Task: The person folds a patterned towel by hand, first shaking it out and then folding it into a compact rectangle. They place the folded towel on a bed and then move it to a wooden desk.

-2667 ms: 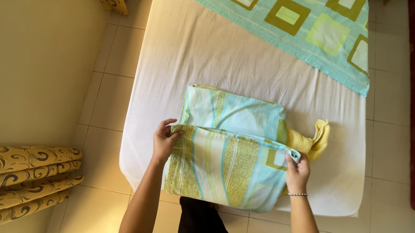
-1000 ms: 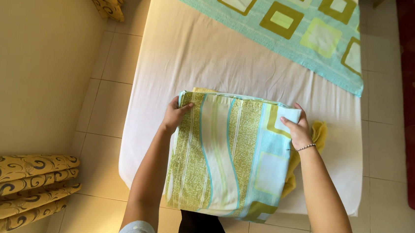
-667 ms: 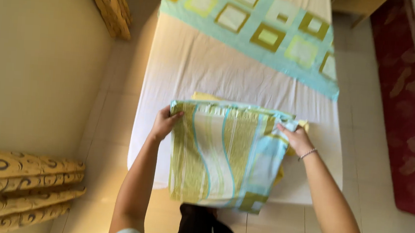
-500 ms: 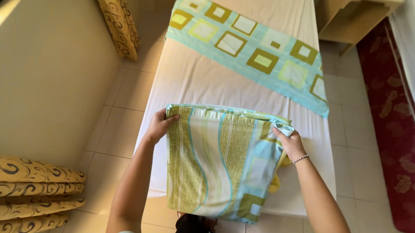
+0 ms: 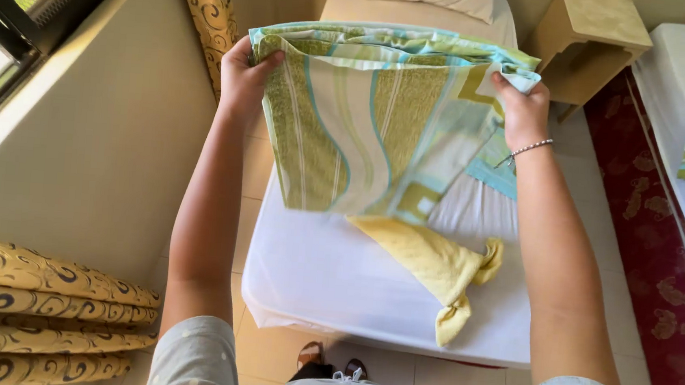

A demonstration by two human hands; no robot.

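Folded sheet [image 5: 364, 121], green-and-blue striped, is up in the air over the mattress [image 5: 351, 291]. Left hand [image 5: 244, 75] and right hand [image 5: 520, 109] each pinch a top corner, fingers closed on the cloth. Below our grip the layers hang uneven, right side bunched. We'd judge: keep the top edge taut and level between both grips. Yellow cloth [image 5: 443, 265] lies beneath.
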